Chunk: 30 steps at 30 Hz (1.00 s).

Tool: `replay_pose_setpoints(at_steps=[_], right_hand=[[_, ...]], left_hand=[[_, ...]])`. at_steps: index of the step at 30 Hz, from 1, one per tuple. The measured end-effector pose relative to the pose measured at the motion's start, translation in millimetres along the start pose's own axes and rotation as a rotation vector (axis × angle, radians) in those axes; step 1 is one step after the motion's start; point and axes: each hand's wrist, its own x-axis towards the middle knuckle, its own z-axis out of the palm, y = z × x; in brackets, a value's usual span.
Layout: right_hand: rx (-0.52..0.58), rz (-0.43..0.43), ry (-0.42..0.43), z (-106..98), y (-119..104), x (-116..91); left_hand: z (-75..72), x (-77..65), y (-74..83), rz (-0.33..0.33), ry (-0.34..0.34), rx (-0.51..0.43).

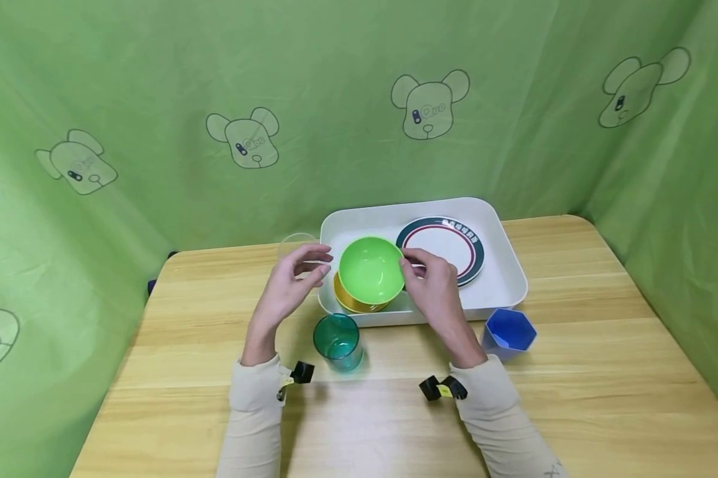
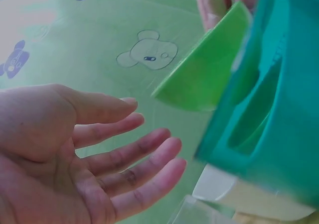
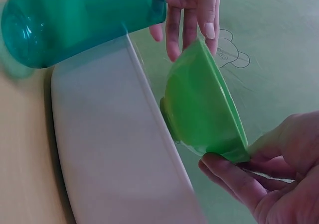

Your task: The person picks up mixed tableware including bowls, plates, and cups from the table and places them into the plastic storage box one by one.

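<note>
My right hand (image 1: 433, 285) pinches the right rim of a bright green bowl (image 1: 371, 269) between thumb and fingers. The bowl is tilted and held above the white tray (image 1: 508, 295), as the right wrist view (image 3: 199, 104) also shows. Beneath it, a yellow bowl (image 1: 344, 299) in the tray is mostly hidden. Off the green bowl's left rim is my left hand (image 1: 287, 282), its fingers spread and loosely bent around nothing. In the left wrist view a gap shows between those fingers (image 2: 144, 176) and the green bowl (image 2: 199, 74).
A white plate with a dark green rim (image 1: 478, 265) lies in the tray's right part. Before the tray stands a teal see-through cup (image 1: 338, 342), between my forearms. A blue hexagonal cup (image 1: 508, 332) is beside my right wrist. Behind my left hand is a clear cup (image 1: 293, 242).
</note>
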Motion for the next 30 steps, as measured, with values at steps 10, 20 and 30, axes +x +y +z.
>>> replay_pose_setpoints(at_steps=[10, 20, 30], right_hand=[[-0.055, 0.014, -0.073, 6, 7, 0], [-0.083, 0.020, -0.113, 13, 11, -1], [-0.136, -0.015, -0.112, 18, 13, -2]], left_hand=[[-20.2, -5.5, -5.7, -0.038, 0.058, 0.028], [-30.2, -9.1, -5.4, -0.064, -0.030, 0.059], [-35.9, -9.0, -13.2, -0.102, 0.099, 0.037]])
